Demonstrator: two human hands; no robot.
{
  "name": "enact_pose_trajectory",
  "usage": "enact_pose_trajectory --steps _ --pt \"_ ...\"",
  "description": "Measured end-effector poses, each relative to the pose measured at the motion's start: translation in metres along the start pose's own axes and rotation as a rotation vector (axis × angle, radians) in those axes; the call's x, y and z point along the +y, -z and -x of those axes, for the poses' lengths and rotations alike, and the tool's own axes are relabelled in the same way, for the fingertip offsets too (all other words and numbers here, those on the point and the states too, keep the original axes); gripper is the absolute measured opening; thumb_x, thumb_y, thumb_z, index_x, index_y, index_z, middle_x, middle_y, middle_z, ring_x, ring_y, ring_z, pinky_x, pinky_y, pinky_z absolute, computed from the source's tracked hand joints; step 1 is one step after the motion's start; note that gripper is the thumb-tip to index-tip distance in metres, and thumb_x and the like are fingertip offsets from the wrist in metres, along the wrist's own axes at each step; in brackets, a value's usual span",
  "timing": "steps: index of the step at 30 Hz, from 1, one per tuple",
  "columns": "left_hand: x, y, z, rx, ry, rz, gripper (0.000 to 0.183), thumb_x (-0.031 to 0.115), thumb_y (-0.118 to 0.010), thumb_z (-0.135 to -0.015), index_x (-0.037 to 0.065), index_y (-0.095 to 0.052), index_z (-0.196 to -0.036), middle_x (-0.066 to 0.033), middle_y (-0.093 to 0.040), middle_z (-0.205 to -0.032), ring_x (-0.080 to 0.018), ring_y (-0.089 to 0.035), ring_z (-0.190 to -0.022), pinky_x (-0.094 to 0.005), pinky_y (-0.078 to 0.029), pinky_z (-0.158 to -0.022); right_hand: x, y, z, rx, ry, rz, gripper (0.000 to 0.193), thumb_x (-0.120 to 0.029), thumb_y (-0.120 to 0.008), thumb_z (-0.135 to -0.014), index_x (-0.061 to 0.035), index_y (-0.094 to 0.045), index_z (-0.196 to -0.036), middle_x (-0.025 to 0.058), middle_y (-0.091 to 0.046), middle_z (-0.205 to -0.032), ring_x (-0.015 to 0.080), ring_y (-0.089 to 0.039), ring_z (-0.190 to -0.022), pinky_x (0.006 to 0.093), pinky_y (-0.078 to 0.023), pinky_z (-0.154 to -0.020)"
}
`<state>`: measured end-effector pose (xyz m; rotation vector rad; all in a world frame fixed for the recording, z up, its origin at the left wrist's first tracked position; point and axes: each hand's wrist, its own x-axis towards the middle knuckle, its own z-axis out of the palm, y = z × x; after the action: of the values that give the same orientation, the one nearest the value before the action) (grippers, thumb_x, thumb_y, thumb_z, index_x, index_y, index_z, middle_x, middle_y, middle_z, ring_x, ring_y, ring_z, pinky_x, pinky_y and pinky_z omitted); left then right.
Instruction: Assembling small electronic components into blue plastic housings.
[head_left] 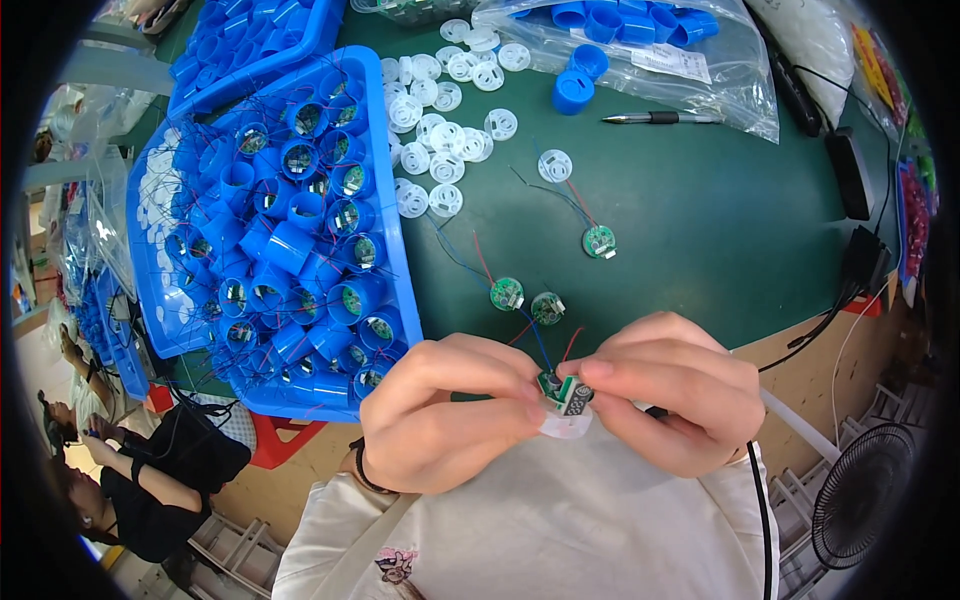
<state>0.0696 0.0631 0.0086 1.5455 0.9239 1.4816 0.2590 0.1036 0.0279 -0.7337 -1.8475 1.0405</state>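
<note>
Close to my body, both hands meet at a small green circuit board (574, 398) with a dark display and red and blue wires. A translucent white plastic disc (567, 428) sits against its lower side. My left hand (450, 410) is closed, its fingertips pinching the disc beside the board. My right hand (680, 390) is closed too, thumb and finger gripping the board's right edge. My fingertips partly hide both parts. Just beyond them on the table lie round wired boards, one (507, 293) on the left, another (547, 308) beside it and a third (600, 241) farther right.
To the left, a blue tray (408, 285) holds many blue cups with wired boards. White discs (447, 137) lie scattered behind. A pen (660, 118), two loose blue cups (573, 92) and a clear bag (735, 95) are at the back. A fan (862, 495) stands lower right; people sit at left.
</note>
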Motion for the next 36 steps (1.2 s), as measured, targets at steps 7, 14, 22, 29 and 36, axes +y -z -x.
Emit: enact_pose_trajectory --steps 7,14,22,29,36 --pt "-0.001 -0.001 0.002 -0.023 -0.022 -0.008 0.026 -0.012 -0.075 -0.066 -0.003 -0.066 -0.089 -0.0143 -0.058 -0.093 -0.0269 -0.064 -0.078 -0.0331 -0.054 -0.065 -0.002 0.003 0.002 -0.012 -0.014 0.000 0.036 0.014 -0.070 -0.063 0.0086 -0.068 -0.098 0.0153 -0.069 -0.089 0.0257 -0.065 -0.076 0.0298 -0.053 -0.063" --pt "-0.003 0.001 0.002 -0.046 -0.065 -0.010 0.024 -0.011 -0.074 -0.067 -0.005 -0.065 -0.088 -0.0152 -0.058 -0.093 -0.0274 -0.064 -0.079 -0.0331 -0.054 -0.066 -0.005 0.004 0.003 0.009 -0.034 0.029 0.036 0.016 -0.070 -0.063 0.0092 -0.068 -0.098 0.0156 -0.069 -0.088 0.0248 -0.065 -0.075 0.0293 -0.053 -0.063" --pt "-0.005 0.001 0.001 -0.053 -0.064 -0.020 0.026 -0.013 -0.075 -0.065 -0.003 -0.067 -0.087 -0.0133 -0.058 -0.094 -0.0257 -0.064 -0.081 -0.0322 -0.054 -0.065 -0.005 0.006 0.003 -0.023 0.010 0.035 0.037 0.014 -0.069 -0.059 0.0094 -0.068 -0.096 0.0154 -0.069 -0.086 0.0234 -0.066 -0.073 0.0275 -0.053 -0.064" --pt "-0.008 -0.001 0.003 -0.064 -0.049 -0.034 0.028 -0.013 -0.075 -0.064 -0.004 -0.067 -0.090 -0.0136 -0.057 -0.093 -0.0266 -0.064 -0.081 -0.0325 -0.054 -0.065 -0.008 0.007 0.003 0.006 0.000 0.114 0.036 0.009 -0.067 -0.056 0.0091 -0.070 -0.091 0.0142 -0.069 -0.079 0.0220 -0.068 -0.068 0.0263 -0.053 -0.060" --pt "-0.013 -0.005 0.002 -0.038 -0.103 -0.040 0.026 -0.014 -0.073 -0.065 -0.004 -0.065 -0.088 -0.0144 -0.057 -0.091 -0.0277 -0.063 -0.079 -0.0336 -0.055 -0.064 -0.001 0.008 0.002 0.001 0.032 0.016 0.034 0.012 -0.067 -0.059 0.0090 -0.069 -0.093 0.0142 -0.069 -0.080 0.0231 -0.067 -0.070 0.0273 -0.053 -0.061"
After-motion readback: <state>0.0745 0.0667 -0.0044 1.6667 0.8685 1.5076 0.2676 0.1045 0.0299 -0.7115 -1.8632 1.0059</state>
